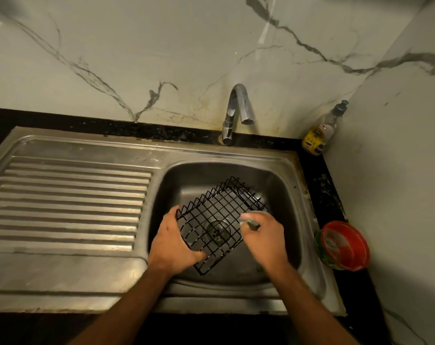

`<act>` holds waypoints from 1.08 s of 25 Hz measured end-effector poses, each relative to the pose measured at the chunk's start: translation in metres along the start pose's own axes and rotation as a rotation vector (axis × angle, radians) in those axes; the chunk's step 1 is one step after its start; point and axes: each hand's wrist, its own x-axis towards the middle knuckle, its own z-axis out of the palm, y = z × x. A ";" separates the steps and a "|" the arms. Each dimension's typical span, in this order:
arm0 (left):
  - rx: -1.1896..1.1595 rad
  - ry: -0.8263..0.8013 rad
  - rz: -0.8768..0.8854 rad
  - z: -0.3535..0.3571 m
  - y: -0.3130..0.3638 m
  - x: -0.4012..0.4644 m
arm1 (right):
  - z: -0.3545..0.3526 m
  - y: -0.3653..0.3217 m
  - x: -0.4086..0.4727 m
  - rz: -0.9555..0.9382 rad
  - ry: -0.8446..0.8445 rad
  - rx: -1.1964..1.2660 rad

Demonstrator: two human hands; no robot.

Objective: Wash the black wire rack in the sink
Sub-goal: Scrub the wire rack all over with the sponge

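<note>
The wire rack [218, 220] was gripped by the left hand [172, 245] and scrubbed (scrubber [251, 222] pinched in the right hand [263, 240]); rinsing seemingly remained.

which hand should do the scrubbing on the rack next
Right. The right hand already holds the scrubber against the black wire rack, while the left hand grips the rack's near edge, steadying it.
</note>
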 end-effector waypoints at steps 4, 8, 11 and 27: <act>0.107 0.009 -0.010 -0.001 0.000 -0.015 | 0.008 0.008 -0.004 -0.078 -0.149 -0.112; 0.125 0.171 -0.004 0.004 -0.002 -0.017 | 0.020 0.023 0.003 -0.090 -0.179 -0.174; 0.184 0.256 -0.004 0.007 -0.005 -0.011 | 0.036 0.035 0.015 -0.128 -0.251 -0.171; 0.243 0.240 0.091 0.006 -0.003 -0.013 | 0.050 0.039 0.029 -0.321 -0.368 -0.054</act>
